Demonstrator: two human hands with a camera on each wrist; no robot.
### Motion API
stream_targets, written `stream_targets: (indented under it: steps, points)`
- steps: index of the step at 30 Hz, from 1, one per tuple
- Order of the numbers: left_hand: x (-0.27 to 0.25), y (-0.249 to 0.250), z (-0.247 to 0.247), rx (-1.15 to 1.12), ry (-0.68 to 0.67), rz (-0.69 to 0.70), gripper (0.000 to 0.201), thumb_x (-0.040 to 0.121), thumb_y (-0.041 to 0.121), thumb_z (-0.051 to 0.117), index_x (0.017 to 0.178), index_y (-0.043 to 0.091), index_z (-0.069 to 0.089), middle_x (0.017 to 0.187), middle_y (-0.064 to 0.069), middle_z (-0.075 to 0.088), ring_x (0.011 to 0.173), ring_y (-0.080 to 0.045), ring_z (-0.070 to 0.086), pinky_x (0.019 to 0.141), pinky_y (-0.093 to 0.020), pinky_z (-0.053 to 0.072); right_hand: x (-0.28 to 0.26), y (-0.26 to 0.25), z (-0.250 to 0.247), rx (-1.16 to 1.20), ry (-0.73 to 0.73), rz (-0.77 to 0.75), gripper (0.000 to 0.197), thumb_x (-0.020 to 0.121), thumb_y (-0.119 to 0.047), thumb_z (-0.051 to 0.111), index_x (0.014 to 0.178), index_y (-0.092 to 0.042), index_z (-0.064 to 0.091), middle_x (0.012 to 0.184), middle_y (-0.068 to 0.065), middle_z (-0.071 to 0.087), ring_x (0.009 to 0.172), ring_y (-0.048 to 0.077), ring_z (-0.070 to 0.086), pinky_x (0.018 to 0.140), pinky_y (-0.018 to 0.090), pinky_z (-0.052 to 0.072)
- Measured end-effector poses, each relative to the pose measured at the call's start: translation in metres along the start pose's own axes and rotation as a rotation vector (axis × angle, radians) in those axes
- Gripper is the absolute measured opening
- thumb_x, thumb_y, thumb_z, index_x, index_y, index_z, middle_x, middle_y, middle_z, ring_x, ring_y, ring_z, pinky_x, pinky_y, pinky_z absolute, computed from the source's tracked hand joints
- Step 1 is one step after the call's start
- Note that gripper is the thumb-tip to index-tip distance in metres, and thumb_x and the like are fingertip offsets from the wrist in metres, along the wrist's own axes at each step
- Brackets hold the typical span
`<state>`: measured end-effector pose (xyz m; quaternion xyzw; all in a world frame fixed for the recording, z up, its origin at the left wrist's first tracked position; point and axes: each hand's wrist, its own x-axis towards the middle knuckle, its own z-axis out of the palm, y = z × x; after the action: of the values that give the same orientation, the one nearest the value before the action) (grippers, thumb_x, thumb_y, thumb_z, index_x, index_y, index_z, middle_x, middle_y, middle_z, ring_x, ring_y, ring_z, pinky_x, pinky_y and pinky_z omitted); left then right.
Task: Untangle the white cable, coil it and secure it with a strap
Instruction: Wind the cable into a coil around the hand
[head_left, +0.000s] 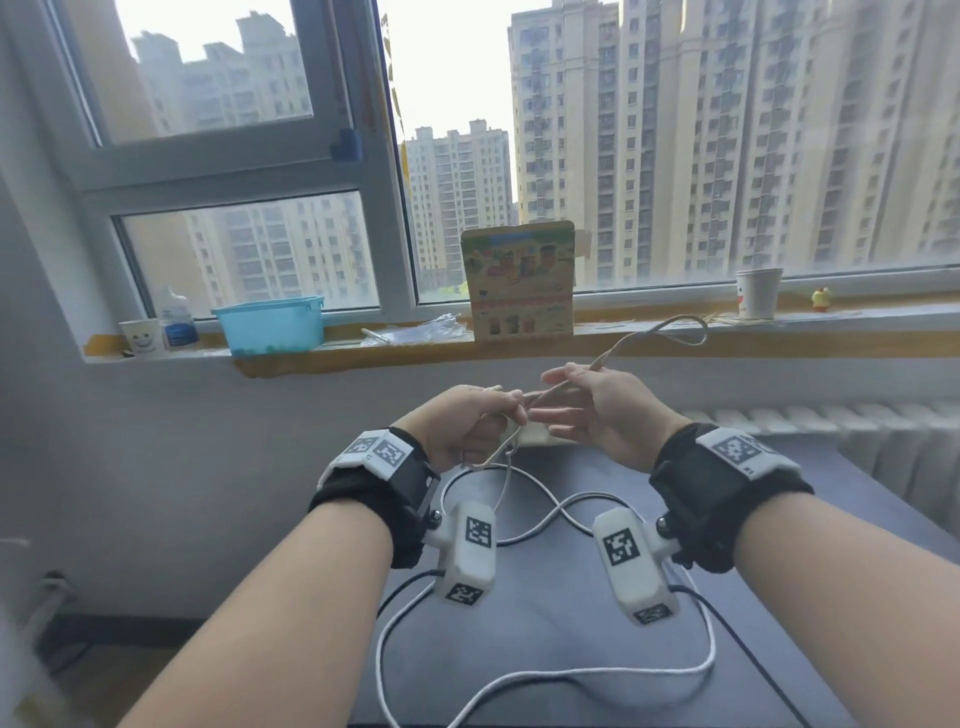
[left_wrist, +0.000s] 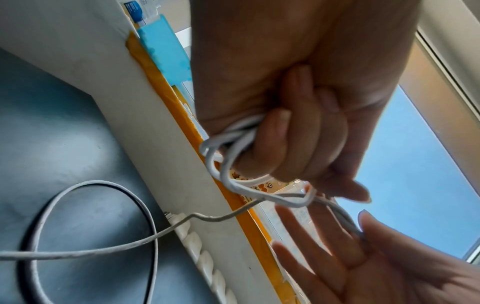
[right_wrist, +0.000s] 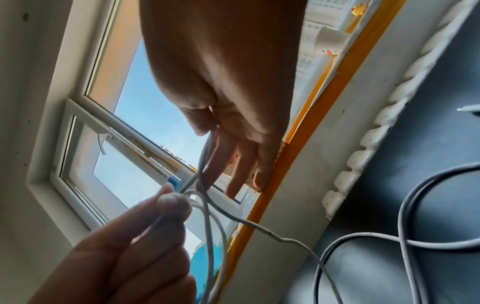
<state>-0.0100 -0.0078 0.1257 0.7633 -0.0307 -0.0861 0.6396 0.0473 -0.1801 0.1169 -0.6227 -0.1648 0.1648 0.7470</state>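
Observation:
The white cable (head_left: 545, 674) lies in loose crossing loops on the dark table (head_left: 561, 582) and rises to both hands, which are held above the table's far edge. My left hand (head_left: 498, 410) grips several bunched turns of the cable (left_wrist: 230, 142) in curled fingers. My right hand (head_left: 576, 382) pinches a doubled strand (right_wrist: 207, 148) between thumb and forefinger, with its other fingers straight. A loop of cable (head_left: 680, 332) sticks up and to the right beyond the right hand. One strand (right_wrist: 285, 239) hangs from the hands down to the table.
The windowsill (head_left: 675, 345) behind the hands carries a blue basket (head_left: 270, 325), a colourful box (head_left: 519, 283), paper cups (head_left: 757, 293) and a bottle. A white radiator (head_left: 831, 421) runs along the wall at the right. A small white object (right_wrist: 470, 108) lies on the table.

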Motion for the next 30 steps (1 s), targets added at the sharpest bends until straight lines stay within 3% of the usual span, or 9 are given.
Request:
stream_targets:
  steps: [3, 6, 10, 13, 15, 18, 24, 27, 30]
  points:
    - [-0.001, 0.001, 0.005, 0.003, -0.054, 0.014, 0.035, 0.101, 0.026, 0.037, 0.076, 0.012, 0.056, 0.038, 0.011, 0.021, 0.03, -0.003, 0.016, 0.033, -0.016, 0.014, 0.001, 0.0, 0.002, 0.056, 0.014, 0.049, 0.025, 0.101, -0.03, 0.04, 0.107, -0.007, 0.05, 0.076, 0.013, 0.059, 0.067, 0.025, 0.065, 0.069, 0.039, 0.054]
    - [0.0, 0.004, 0.013, 0.02, -0.093, 0.014, 0.037, 0.102, 0.028, 0.037, 0.076, 0.013, 0.058, 0.039, 0.011, 0.023, 0.031, -0.003, 0.017, 0.033, -0.016, 0.014, 0.001, 0.005, 0.004, -0.063, -0.087, 0.038, 0.033, 0.092, -0.038, 0.057, 0.107, -0.008, 0.061, 0.069, 0.005, 0.054, 0.056, 0.013, 0.054, 0.054, 0.025, 0.05]
    - [0.004, 0.005, 0.017, 0.055, -0.06, -0.025, 0.036, 0.102, 0.029, 0.036, 0.076, 0.014, 0.056, 0.039, 0.011, 0.023, 0.031, -0.003, 0.017, 0.032, -0.016, 0.015, 0.004, 0.011, 0.007, -0.219, 0.055, -0.005, 0.038, 0.087, -0.039, 0.064, 0.105, -0.005, 0.064, 0.068, 0.001, 0.049, 0.052, 0.008, 0.048, 0.057, 0.023, 0.041]
    - [0.008, 0.0, 0.013, 0.037, 0.036, -0.05, 0.036, 0.102, 0.029, 0.035, 0.075, 0.013, 0.053, 0.038, 0.011, 0.021, 0.03, -0.004, 0.016, 0.033, -0.017, 0.012, 0.007, 0.015, 0.005, -0.342, 0.256, -0.136, 0.028, 0.084, -0.035, 0.07, 0.082, -0.008, 0.062, 0.059, -0.002, 0.047, 0.049, 0.01, 0.04, 0.051, 0.022, 0.033]
    - [0.009, -0.004, 0.008, 0.014, 0.122, -0.058, 0.037, 0.102, 0.029, 0.036, 0.074, 0.013, 0.052, 0.037, 0.011, 0.021, 0.03, -0.004, 0.015, 0.033, -0.018, 0.012, 0.007, 0.016, 0.001, -0.41, 0.309, -0.229, 0.028, 0.086, -0.031, 0.068, 0.067, -0.012, 0.06, 0.049, -0.007, 0.046, 0.047, 0.01, 0.038, 0.048, 0.022, 0.03]
    - [0.009, -0.008, 0.002, -0.021, 0.212, -0.049, 0.038, 0.102, 0.029, 0.036, 0.073, 0.012, 0.053, 0.036, 0.01, 0.021, 0.029, -0.005, 0.015, 0.033, -0.018, 0.013, 0.006, 0.016, -0.004, -0.344, 0.269, -0.282, 0.03, 0.092, -0.023, 0.06, 0.064, -0.011, 0.059, 0.045, -0.004, 0.044, 0.044, 0.013, 0.037, 0.044, 0.022, 0.032]
    - [0.013, -0.007, 0.015, -0.003, 0.197, -0.039, 0.035, 0.101, 0.03, 0.039, 0.077, 0.012, 0.057, 0.037, 0.011, 0.02, 0.03, -0.004, 0.016, 0.033, -0.016, 0.014, 0.001, 0.011, 0.002, 0.019, 0.145, -0.217, 0.016, 0.096, -0.006, 0.05, 0.088, -0.008, 0.063, 0.071, 0.004, 0.059, 0.057, 0.011, 0.057, 0.051, 0.019, 0.052]
    - [0.015, -0.008, 0.024, 0.0, 0.126, -0.049, 0.035, 0.1, 0.032, 0.042, 0.079, 0.011, 0.06, 0.038, 0.011, 0.018, 0.031, -0.004, 0.016, 0.032, -0.015, 0.016, -0.001, 0.007, 0.005, 0.046, 0.057, -0.219, 0.018, 0.095, -0.001, 0.05, 0.087, -0.011, 0.062, 0.072, 0.002, 0.058, 0.058, 0.011, 0.055, 0.053, 0.018, 0.05]
    - [0.016, -0.009, 0.027, -0.004, 0.143, -0.049, 0.034, 0.098, 0.033, 0.046, 0.078, 0.011, 0.061, 0.039, 0.01, 0.018, 0.031, -0.004, 0.016, 0.032, -0.015, 0.016, -0.005, 0.004, 0.003, 0.048, -0.128, -0.182, 0.018, 0.094, 0.0, 0.049, 0.089, -0.009, 0.063, 0.069, 0.002, 0.057, 0.055, 0.01, 0.051, 0.054, 0.018, 0.044]
